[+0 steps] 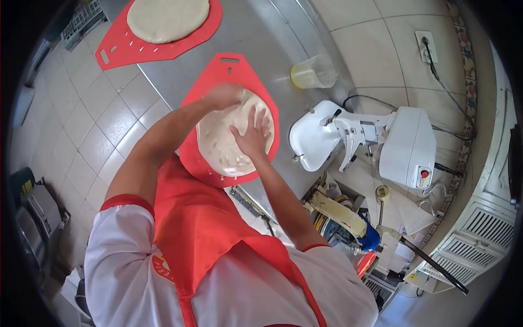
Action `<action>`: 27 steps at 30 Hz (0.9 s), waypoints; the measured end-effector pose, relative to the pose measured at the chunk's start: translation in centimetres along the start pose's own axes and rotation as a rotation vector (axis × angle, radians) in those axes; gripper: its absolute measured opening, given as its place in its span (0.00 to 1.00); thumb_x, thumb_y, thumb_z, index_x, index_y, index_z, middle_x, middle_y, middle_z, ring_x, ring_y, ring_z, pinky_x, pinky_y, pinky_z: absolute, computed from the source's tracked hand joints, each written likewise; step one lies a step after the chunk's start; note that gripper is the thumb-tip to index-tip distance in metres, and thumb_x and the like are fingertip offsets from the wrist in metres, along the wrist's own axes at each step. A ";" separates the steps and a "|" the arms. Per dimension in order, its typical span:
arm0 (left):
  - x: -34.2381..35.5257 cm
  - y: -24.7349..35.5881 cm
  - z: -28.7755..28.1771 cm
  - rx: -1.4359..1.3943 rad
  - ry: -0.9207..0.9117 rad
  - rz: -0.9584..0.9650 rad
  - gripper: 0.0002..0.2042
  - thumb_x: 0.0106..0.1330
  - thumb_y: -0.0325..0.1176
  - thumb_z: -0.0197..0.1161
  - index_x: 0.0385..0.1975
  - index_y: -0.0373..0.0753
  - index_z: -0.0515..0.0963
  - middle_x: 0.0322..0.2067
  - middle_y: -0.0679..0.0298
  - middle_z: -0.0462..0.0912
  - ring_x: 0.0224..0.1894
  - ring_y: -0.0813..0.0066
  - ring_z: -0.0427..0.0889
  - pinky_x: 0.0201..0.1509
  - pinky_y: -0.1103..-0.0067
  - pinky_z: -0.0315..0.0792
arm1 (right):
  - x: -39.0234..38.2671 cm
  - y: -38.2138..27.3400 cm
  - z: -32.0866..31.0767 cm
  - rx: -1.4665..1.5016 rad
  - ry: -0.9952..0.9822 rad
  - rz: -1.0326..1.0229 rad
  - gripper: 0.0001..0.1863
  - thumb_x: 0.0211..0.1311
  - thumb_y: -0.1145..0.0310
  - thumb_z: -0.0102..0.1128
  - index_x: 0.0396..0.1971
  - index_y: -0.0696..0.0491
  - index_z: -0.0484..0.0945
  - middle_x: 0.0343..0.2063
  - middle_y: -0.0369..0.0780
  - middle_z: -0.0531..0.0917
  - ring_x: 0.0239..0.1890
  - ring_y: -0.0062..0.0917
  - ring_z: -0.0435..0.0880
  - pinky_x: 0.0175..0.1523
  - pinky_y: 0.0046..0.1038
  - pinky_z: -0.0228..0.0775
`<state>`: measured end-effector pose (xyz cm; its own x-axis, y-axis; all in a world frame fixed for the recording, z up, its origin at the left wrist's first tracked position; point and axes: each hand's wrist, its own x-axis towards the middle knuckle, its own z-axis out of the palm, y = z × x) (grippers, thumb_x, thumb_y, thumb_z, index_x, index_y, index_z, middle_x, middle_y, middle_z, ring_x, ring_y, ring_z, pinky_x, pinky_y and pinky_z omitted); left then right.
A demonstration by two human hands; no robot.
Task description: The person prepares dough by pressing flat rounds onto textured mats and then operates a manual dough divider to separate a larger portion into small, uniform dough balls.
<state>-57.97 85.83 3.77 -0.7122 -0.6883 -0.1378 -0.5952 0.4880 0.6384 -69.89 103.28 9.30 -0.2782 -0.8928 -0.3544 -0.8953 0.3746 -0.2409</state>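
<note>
A round of pale, dimpled dough [215,144] lies on a red board [192,158] at the edge of the steel table, right in front of me. My right hand [252,133] is open, its fingers spread flat on the right part of the dough. At the dough's far left edge is my left hand [226,96], smeared by motion, so its fingers cannot be made out. Farther off to the left, a second red board [180,49] bears another smooth dough round [168,19].
A clear pitcher [318,72] with yellow liquid stands on the steel table [256,41] near the tiled wall. To the right is a white machine [406,144] with a red button, its cord running to a wall outlet [426,47]. A long black handle [434,265] juts out at lower right.
</note>
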 end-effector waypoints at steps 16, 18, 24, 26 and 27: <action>-7.4 -1.7 -1.0 -0.255 0.056 -0.646 0.33 0.55 0.47 0.68 0.57 0.36 0.68 0.45 0.47 0.81 0.50 0.51 0.80 0.52 0.60 0.74 | 11.4 -0.3 -2.0 -0.397 -0.527 -0.544 0.56 0.46 0.30 0.61 0.73 0.36 0.46 0.73 0.51 0.39 0.73 0.56 0.34 0.70 0.61 0.37; -10.9 -2.1 0.9 -0.298 0.128 -0.789 0.39 0.55 0.53 0.67 0.62 0.36 0.62 0.44 0.46 0.80 0.52 0.52 0.78 0.53 0.59 0.71 | 7.7 -4.0 0.7 -0.575 -0.320 -0.702 0.54 0.49 0.34 0.63 0.72 0.40 0.50 0.72 0.52 0.46 0.72 0.56 0.43 0.73 0.48 0.42; -10.3 1.8 4.5 -0.061 0.612 -0.635 0.42 0.56 0.57 0.65 0.64 0.35 0.60 0.55 0.51 0.69 0.60 0.57 0.65 0.60 0.58 0.59 | 4.7 7.4 6.4 -0.282 0.185 -0.344 0.40 0.64 0.54 0.54 0.70 0.56 0.52 0.69 0.57 0.52 0.71 0.52 0.50 0.71 0.52 0.42; -7.0 -0.2 3.0 -0.002 0.590 -0.351 0.43 0.55 0.57 0.66 0.64 0.35 0.59 0.54 0.51 0.70 0.60 0.57 0.65 0.60 0.59 0.60 | -2.7 7.5 11.0 -0.247 0.213 -0.090 0.45 0.65 0.47 0.51 0.72 0.56 0.43 0.69 0.62 0.44 0.72 0.59 0.42 0.72 0.55 0.36; -6.7 -1.6 4.0 0.025 0.555 -0.242 0.44 0.54 0.57 0.67 0.65 0.35 0.59 0.54 0.50 0.71 0.60 0.57 0.66 0.60 0.60 0.60 | -5.0 4.1 10.1 -0.102 -0.059 0.012 0.51 0.61 0.42 0.54 0.72 0.57 0.42 0.70 0.63 0.39 0.72 0.59 0.37 0.72 0.56 0.33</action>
<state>-53.72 91.82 0.68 -0.2591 -0.9553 0.1425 -0.7296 0.2902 0.6192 -68.62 111.81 0.94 -0.2707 -0.8710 -0.4100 -0.9238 0.3548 -0.1439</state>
